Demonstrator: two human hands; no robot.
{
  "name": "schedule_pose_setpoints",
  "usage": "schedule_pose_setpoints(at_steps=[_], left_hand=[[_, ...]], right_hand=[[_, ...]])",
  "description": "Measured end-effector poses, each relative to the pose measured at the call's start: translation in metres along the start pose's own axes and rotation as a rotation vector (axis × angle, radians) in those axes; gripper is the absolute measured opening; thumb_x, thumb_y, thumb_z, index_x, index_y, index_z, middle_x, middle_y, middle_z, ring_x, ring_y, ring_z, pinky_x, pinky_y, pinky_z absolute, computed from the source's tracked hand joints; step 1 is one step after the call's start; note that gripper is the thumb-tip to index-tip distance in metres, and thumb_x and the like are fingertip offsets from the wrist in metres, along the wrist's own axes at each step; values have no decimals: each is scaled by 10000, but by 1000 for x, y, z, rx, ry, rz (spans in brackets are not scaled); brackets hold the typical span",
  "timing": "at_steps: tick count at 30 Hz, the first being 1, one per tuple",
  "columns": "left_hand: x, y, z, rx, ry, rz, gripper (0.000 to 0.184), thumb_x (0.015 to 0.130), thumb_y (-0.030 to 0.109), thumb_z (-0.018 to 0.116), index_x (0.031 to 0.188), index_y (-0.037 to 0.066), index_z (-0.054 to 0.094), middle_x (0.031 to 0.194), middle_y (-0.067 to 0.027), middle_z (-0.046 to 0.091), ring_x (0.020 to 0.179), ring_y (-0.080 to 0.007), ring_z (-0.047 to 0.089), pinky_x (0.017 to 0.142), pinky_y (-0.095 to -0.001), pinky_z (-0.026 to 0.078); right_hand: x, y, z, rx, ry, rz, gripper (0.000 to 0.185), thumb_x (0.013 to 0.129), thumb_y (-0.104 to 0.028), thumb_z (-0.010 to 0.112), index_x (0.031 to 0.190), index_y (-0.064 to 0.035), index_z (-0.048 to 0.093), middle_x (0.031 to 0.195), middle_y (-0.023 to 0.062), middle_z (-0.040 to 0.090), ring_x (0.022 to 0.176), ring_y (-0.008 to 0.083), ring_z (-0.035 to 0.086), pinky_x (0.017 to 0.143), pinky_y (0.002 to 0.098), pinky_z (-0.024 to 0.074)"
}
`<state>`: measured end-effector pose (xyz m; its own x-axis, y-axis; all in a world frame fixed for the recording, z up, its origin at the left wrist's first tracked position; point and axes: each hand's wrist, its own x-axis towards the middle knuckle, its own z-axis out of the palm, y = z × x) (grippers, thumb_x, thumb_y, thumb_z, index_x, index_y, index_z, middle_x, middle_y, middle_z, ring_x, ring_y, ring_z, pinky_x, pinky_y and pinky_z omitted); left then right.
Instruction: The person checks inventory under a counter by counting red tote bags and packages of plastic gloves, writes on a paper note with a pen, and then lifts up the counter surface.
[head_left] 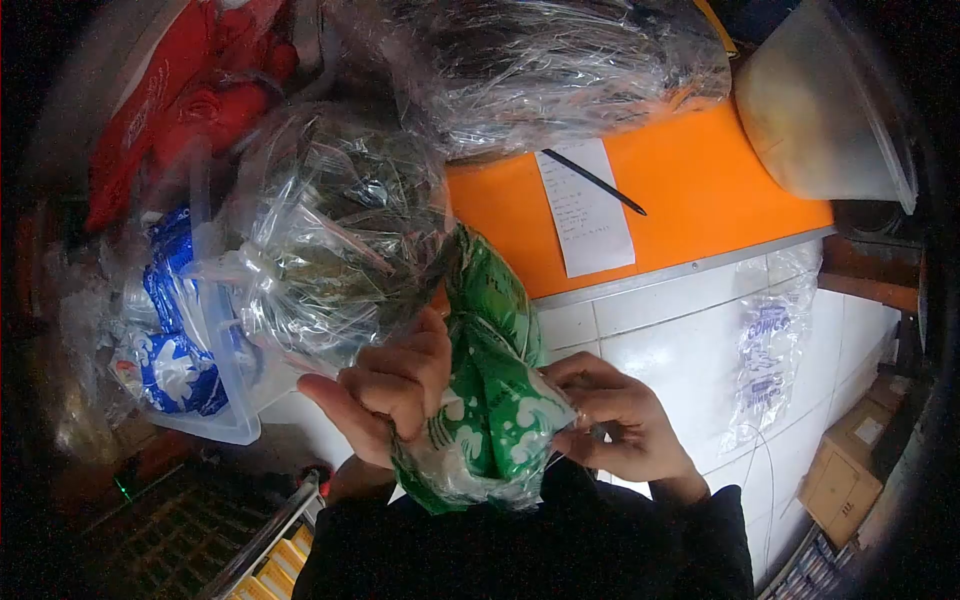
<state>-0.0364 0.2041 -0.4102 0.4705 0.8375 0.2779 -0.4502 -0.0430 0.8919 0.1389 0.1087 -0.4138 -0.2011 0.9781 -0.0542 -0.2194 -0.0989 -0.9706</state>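
Observation:
A green and white printed plastic bag is held between my two hands, low in the middle of the view. My left hand has its fingers curled against the bag's left side. On the right edge of the bag, my right hand pinches the plastic between thumb and fingers. Just behind it stands another green printed part, and whether it is the same bag I cannot tell. A large clear plastic bag with dark contents, tied at a knot, sits beyond my left hand.
An orange board bears a written paper and a black pen. Blue packs lie in a clear bin at left. A translucent tub, cardboard box and printed plastic bag are at right.

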Motion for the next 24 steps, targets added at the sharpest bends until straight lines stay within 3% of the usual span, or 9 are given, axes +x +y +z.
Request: schedule_pose_setpoints(at_steps=[5, 8, 11, 14, 16, 17, 19, 20, 24], left_hand=[[1, -10, 0, -86, -43, 141, 674, 825, 508, -9, 342, 118, 253, 337, 10, 261, 338, -134, 203, 513, -286, 258], [-3, -15, 0, 5, -33, 229, 577, 795, 529, 171, 445, 104, 347, 440, 5, 304, 414, -147, 269, 532, -283, 278], [-6, -17, -1, 101, -36, 317, 515, 764, 549, 351, 549, 89, 441, 543, 1, 346, 489, -160, 336, 551, -281, 298], [-14, -1, -18, 435, -133, 156, 557, 601, 627, 519, 635, 71, 491, 648, -17, 376, 571, -178, 376, 595, -278, 325], [-13, 36, -17, 677, -224, -95, 620, 453, 580, 658, 732, 58, 473, 728, -47, 381, 647, -177, 388, 631, -266, 327], [-12, 54, -16, 806, -292, -212, 697, 378, 556, 728, 780, 52, 464, 768, -62, 383, 686, -177, 394, 649, -259, 328], [-13, 62, -2, 741, -263, -417, 666, 409, 418, 793, 826, 54, 424, 760, -64, 377, 695, -169, 388, 648, -258, 321], [-15, 64, 2, 816, -256, -538, 565, 491, 196, 778, 848, 56, 363, 758, -65, 369, 706, -153, 380, 668, -252, 319], [-28, 45, -11, 500, -103, -402, 345, 622, 65, 645, 825, 51, 366, 792, -56, 373, 757, -132, 383, 686, -233, 301]], right_hand=[[2, 6, -2, 63, 65, -126, 145, 645, 67, 555, 575, 5, 444, 715, 105, 483, 723, 220, 494, 599, 303, 374], [-4, 17, 3, 6, 80, -109, 156, 636, 104, 524, 580, -9, 433, 659, 86, 435, 665, 192, 478, 573, 299, 359], [6, -5, 20, 479, 305, 289, 165, 633, 133, 483, 616, -28, 458, 574, 67, 379, 645, 184, 450, 559, 302, 349], [18, 0, 11, 187, 62, -67, 196, 650, 112, 436, 744, -27, 538, 650, 73, 425, 693, 202, 437, 617, 296, 348], [25, 5, 8, 41, -86, -236, 221, 664, 71, 437, 811, -32, 565, 740, 84, 474, 711, 221, 436, 663, 301, 345], [27, 3, 11, 64, -82, -171, 194, 657, 74, 455, 771, -30, 572, 741, 84, 482, 712, 207, 446, 654, 288, 350], [32, -5, 20, 111, -94, -43, 150, 644, 79, 490, 690, -28, 585, 743, 82, 498, 714, 181, 466, 637, 261, 361], [35, -2, 26, 68, -63, -164, 66, 647, -39, 624, 686, -32, 572, 742, 61, 492, 682, 164, 472, 595, 255, 370], [34, -14, 29, -336, 92, -228, 309, 553, -222, 760, 681, -54, 534, 720, 56, 465, 618, 138, 476, 486, 229, 358]])
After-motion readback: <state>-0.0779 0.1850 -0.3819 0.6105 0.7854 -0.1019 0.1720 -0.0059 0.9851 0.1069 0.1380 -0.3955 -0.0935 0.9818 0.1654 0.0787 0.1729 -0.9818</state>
